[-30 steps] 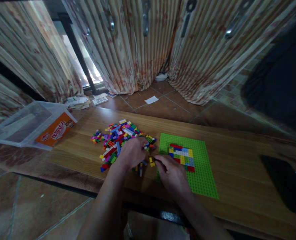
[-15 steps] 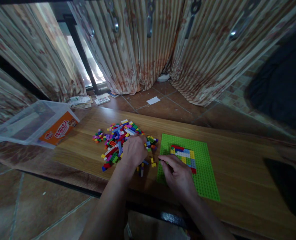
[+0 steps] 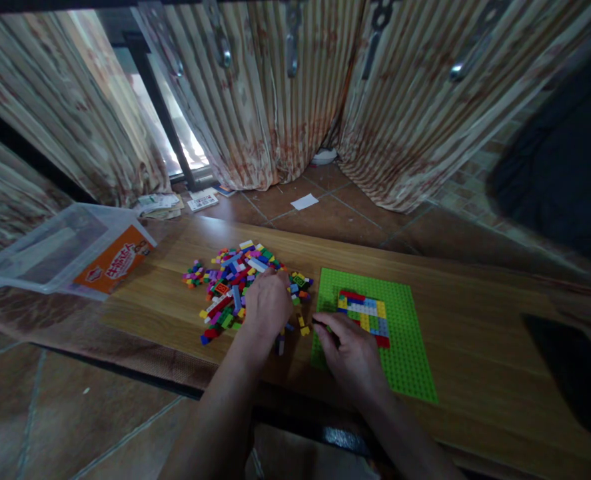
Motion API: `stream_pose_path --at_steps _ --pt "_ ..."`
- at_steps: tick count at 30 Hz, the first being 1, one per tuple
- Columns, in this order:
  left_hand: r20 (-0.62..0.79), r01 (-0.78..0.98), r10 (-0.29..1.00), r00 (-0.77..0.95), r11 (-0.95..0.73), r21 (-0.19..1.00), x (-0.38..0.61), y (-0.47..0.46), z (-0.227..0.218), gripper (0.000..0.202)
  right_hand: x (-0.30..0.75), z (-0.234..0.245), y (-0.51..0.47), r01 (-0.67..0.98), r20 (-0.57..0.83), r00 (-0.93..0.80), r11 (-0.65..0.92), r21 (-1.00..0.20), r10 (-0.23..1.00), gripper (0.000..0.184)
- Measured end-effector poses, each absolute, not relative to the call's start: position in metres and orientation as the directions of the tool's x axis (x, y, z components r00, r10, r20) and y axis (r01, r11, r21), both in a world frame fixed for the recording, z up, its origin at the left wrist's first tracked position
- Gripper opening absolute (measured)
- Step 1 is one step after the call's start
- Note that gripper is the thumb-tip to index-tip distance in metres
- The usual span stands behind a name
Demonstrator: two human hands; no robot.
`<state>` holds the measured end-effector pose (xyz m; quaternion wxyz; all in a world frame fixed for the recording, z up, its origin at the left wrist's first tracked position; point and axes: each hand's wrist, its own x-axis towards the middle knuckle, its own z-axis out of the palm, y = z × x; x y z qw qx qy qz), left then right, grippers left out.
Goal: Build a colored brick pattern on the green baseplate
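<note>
A heap of small coloured bricks lies on the wooden board. My left hand rests on the heap's right side, fingers curled down among the bricks; what they hold is hidden. To the right lies a green baseplate with a patch of red, yellow, blue and white bricks built on it. My right hand sits over the plate's near left corner. Its fingers are pinched together on something small and dark that I cannot make out.
A clear plastic tub with an orange label lies on its side at the board's left end. A black flat object lies at the right. Curtains hang behind, with papers on the tiled floor.
Both hands stay almost in place. My left hand has shifted slightly over the heap, and my right hand has edged a little toward the plate's left edge.
</note>
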<state>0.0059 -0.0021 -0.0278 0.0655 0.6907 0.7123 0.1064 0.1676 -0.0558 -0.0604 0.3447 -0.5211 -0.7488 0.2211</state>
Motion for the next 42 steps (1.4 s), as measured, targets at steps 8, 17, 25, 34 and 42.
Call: stream_pose_path --at_steps 8,17,25,34,42 --pt "0.044 0.972 0.999 -0.018 0.007 0.234 0.005 -0.004 -0.023 0.02 0.168 -0.067 -0.055 0.665 0.295 -0.241 0.378 -0.644 0.925 0.023" --pt "0.102 0.922 0.994 -0.036 -0.006 0.387 -0.006 -0.008 -0.019 0.022 0.171 -0.078 -0.054 0.726 0.323 -0.264 0.408 -0.553 0.909 0.027" --pt "0.083 0.717 0.864 -0.496 0.354 0.601 -0.097 0.001 -0.012 0.026 0.171 -0.085 -0.049 0.757 0.38 -0.279 0.446 -0.478 0.882 0.033" --pt "0.138 0.68 0.843 -0.519 0.31 0.665 -0.168 0.014 -0.049 0.035 0.163 -0.082 -0.049 0.781 0.431 -0.272 0.459 -0.424 0.86 0.037" --pt "0.1 0.7 0.948 -0.302 0.149 0.699 -0.155 0.004 -0.054 0.037 0.164 -0.079 -0.051 0.738 0.454 -0.279 0.491 -0.462 0.846 0.032"
